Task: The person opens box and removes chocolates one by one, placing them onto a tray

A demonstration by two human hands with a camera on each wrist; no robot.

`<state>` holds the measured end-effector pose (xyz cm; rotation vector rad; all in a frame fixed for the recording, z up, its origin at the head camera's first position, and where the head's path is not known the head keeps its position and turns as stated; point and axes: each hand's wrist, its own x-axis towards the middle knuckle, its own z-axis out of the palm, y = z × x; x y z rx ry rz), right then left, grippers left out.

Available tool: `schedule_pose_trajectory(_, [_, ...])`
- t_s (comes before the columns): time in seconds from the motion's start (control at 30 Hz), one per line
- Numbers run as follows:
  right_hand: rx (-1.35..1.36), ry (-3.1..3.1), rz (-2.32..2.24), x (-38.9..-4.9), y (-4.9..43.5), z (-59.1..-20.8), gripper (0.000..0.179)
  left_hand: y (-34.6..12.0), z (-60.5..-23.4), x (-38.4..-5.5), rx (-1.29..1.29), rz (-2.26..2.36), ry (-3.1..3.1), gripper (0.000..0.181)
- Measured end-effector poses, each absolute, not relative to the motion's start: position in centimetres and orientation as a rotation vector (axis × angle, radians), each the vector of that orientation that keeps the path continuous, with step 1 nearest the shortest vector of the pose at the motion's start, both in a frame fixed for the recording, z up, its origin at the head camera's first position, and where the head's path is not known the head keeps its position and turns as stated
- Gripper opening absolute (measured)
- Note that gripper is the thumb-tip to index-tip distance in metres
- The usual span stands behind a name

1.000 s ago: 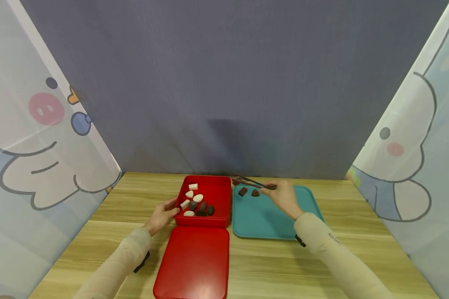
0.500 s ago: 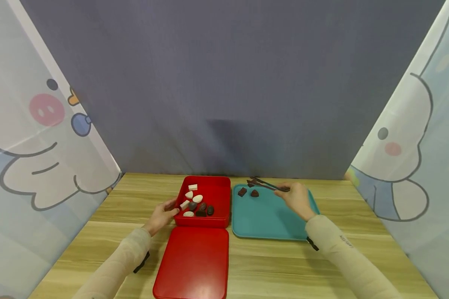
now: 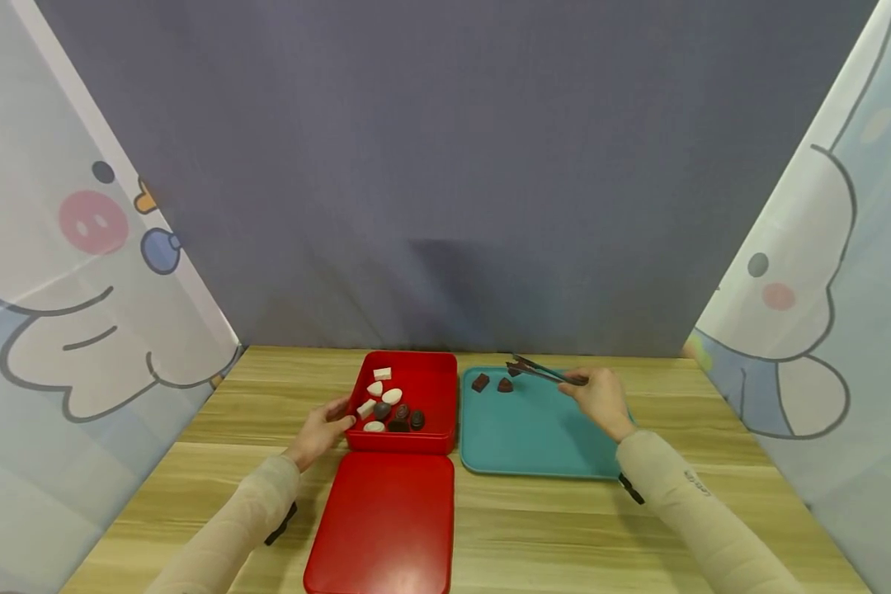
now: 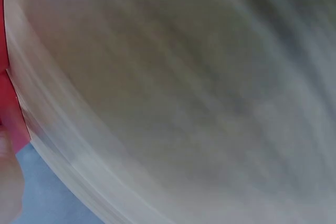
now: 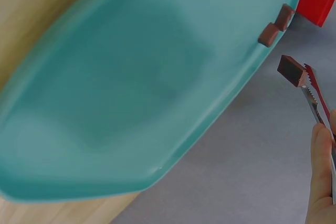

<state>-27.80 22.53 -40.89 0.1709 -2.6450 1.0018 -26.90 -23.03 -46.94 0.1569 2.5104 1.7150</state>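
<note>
My right hand (image 3: 597, 398) pinches a pair of tongs (image 3: 545, 374) above the back of the teal tray (image 3: 542, 437). At the tongs' tips is a dark brown chocolate block (image 5: 291, 71), raised above the tray's back rim in the right wrist view. Two more brown chocolates, a square one (image 3: 480, 382) and a rounded one (image 3: 505, 385), lie at the tray's back left. My left hand (image 3: 321, 429) rests against the front left corner of the red box (image 3: 434, 441), thumb at the front and fingers along the side. Several white and dark chocolates sit inside the box.
A flat red lid (image 3: 382, 524) lies on the wooden table (image 3: 535, 528) in front of the box. The box stands close to the tray's left edge. Behind the table hangs a grey curtain (image 3: 445, 165). The left wrist view is mostly blurred.
My right hand has moved to the right with the tongs and the brown block, from beside the box to over the tray's back edge. My left hand and the box have stayed put.
</note>
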Motion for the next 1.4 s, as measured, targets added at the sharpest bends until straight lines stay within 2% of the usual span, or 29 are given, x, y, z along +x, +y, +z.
schedule_pose_trajectory(1.4, [0.072,-2.7,0.997,-27.5,24.6,-43.4,0.022,-23.1,-46.9,-26.9,0.115,1.695,2.501,0.053])
